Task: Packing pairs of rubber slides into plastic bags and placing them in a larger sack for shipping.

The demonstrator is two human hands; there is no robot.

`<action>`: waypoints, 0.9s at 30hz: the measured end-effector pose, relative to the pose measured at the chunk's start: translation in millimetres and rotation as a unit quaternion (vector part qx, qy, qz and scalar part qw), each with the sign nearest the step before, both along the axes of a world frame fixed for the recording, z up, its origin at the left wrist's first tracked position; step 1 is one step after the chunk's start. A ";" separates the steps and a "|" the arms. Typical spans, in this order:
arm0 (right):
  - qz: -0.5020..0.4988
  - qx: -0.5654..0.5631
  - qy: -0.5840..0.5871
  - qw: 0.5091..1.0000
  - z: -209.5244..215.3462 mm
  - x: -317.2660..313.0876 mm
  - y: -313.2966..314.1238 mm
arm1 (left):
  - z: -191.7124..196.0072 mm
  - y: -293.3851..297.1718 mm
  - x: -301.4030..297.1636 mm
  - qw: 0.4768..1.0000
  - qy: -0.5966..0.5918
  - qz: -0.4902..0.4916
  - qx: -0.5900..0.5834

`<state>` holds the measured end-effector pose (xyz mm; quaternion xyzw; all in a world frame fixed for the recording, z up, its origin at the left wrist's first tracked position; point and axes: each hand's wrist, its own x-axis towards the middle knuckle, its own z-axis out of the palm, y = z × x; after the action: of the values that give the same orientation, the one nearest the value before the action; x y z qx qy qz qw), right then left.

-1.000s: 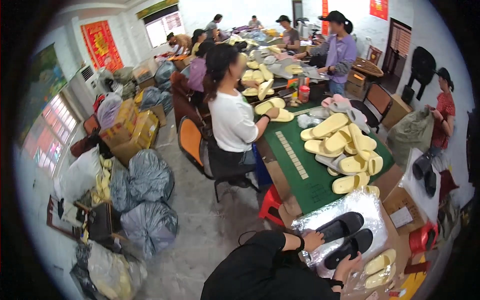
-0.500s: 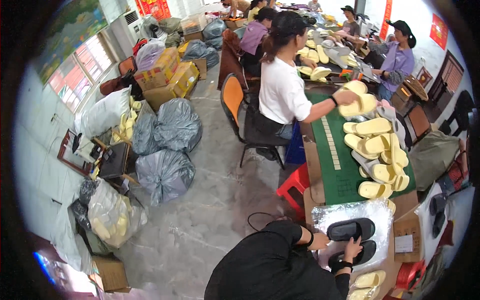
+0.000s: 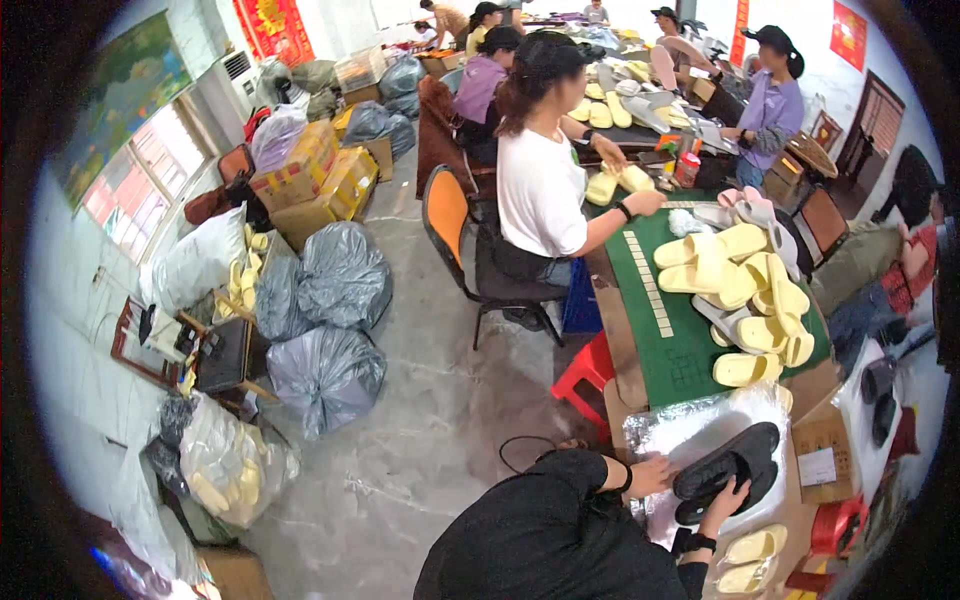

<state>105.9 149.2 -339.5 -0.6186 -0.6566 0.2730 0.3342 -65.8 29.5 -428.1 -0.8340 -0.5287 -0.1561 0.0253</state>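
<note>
Resting: left hand point(image 3: 652, 476) lies flat on the silvery sheet point(image 3: 700, 425), fingers spread loosely, holding nothing, just beside the heel end of the black slippers point(image 3: 728, 470).
Right hand: right hand point(image 3: 728, 497) comes up from below, fingers curled narrowly around the lower edge of the black slippers, gripping them.
Black slippers: a pair lying side by side on the silvery sheet, toes toward the upper right, between both hands.
Sheet: it covers the near end of the table, crinkled, its far edge meeting the green mat point(image 3: 680, 335).
Green mat: loaded with a heap of pale yellow slippers point(image 3: 745, 290); its left strip is bare.
Cardboard box point(image 3: 825, 455): just right of the sheet; contents cannot be told.
Near slippers: two more pale yellow slippers point(image 3: 745, 560) lie below the right hand, by the table's near corner.
Grey sacks point(image 3: 325, 335): tied shut on the floor, well left of the table; contents hidden.
Clear bag point(image 3: 225, 470): holds yellow pieces, near the wall.
Open room: bare concrete floor point(image 3: 440, 400) runs between sacks and table, with a red stool point(image 3: 588, 368) at the table's edge.
Co-worker: a person in a white shirt point(image 3: 545, 190) sits on an orange chair point(image 3: 445, 215) farther up the table.
</note>
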 end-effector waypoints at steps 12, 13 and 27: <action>0.062 -0.194 0.368 0.907 41.5 84.4 -67.5 | 25.8 20.8 -13.3 0.976 0.025 -0.020 -0.215; 0.138 -0.221 0.387 0.885 43.3 94.3 -71.4 | 27.9 24.0 -11.0 0.976 0.032 -0.029 -0.212; 0.254 -0.306 0.429 0.811 56.8 93.9 -85.2 | -19.5 51.8 -9.8 0.959 0.072 0.027 -0.271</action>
<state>199.7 64.0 -282.6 -0.3202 -0.4626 0.7725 0.2945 -75.6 81.3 -447.6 -0.8042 -0.5699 0.0544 -0.1596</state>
